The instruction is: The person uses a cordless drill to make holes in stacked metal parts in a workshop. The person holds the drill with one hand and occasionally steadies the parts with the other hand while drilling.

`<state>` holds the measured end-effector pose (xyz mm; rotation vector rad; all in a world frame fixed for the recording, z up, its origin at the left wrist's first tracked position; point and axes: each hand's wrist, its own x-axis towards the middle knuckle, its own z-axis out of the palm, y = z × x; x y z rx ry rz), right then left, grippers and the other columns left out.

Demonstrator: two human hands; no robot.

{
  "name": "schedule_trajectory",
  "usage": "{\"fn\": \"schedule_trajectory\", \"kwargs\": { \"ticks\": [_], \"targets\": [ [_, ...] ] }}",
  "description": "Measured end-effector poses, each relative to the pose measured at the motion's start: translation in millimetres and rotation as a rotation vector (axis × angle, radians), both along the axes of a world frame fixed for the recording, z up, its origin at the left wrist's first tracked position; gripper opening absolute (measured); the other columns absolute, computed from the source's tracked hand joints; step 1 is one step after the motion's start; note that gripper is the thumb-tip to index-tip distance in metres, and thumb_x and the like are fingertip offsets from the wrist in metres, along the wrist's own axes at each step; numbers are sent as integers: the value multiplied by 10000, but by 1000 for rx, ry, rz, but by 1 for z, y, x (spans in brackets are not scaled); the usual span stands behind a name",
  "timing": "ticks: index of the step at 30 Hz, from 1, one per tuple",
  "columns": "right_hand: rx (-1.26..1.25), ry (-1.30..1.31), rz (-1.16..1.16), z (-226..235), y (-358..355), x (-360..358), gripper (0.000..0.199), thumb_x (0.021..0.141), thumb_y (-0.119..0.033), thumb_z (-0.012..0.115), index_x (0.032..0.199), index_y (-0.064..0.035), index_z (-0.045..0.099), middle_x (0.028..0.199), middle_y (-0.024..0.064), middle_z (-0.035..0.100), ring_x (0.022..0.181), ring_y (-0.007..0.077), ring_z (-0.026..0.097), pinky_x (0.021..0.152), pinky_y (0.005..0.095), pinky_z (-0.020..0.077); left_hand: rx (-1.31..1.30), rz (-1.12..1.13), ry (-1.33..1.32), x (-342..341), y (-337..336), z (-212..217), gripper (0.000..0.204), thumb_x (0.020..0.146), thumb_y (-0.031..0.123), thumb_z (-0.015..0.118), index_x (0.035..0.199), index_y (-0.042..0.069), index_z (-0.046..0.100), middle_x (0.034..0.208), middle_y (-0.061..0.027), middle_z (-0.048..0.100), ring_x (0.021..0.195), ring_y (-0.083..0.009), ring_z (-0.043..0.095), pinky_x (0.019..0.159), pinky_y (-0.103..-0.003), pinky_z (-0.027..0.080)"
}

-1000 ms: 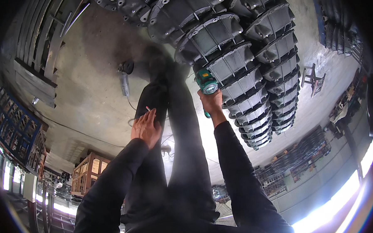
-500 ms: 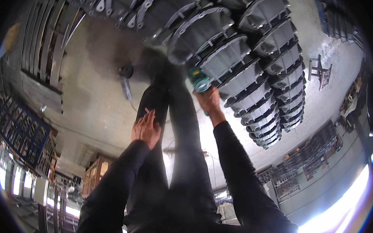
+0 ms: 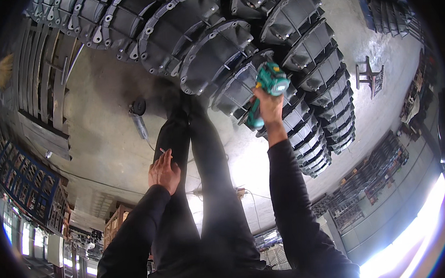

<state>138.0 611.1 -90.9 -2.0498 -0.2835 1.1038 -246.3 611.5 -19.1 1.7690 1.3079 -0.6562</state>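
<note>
A green cordless drill (image 3: 273, 81) is gripped in my right hand (image 3: 271, 108), my fingers wrapped round its handle. The drill is held in front of the rows of dark grey ribbed metal castings (image 3: 214, 52); whether its tip touches one is hidden. Between the fingers of my left hand (image 3: 163, 172) is a thin white stick (image 3: 162, 150) that looks like a cigarette. That hand is over my left thigh, its fingers loosely bent.
On the floor, left of my legs, lies an angle grinder (image 3: 139, 120) with a cord. Stacked metal bars (image 3: 41, 72) and a blue rack (image 3: 23, 172) are at the left. A small metal frame (image 3: 370, 77) stands on the floor at the right.
My right hand has moved the drill up and to the right, further over the castings. The view has shifted, and my left hand shows slightly lower and further left.
</note>
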Motion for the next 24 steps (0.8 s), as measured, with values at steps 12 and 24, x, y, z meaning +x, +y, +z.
{"fn": "schedule_trajectory", "kwargs": {
  "ticks": [12, 24],
  "targets": [
    [-78, 116, -140, -21, 40, 28, 262, 782, -30, 730, 1036, 9, 680, 904, 75, 688, 665, 214, 677, 591, 351, 571, 33, 9, -33, 0, 8, -2, 500, 919, 200, 599, 1396, 63, 538, 1248, -105, 683, 1117, -300, 653, 978, -419, 488],
    [-217, 176, -68, -20, 53, 52, 191, 787, -35, 722, 969, -26, 663, 793, 78, 669, 610, 214, 658, 587, 355, 543, 8, 67, -33, -4, 11, -1, 488, 917, 204, 597, 1382, 62, 551, 1239, -109, 686, 1111, -302, 651, 987, -422, 484]
  ]
}}
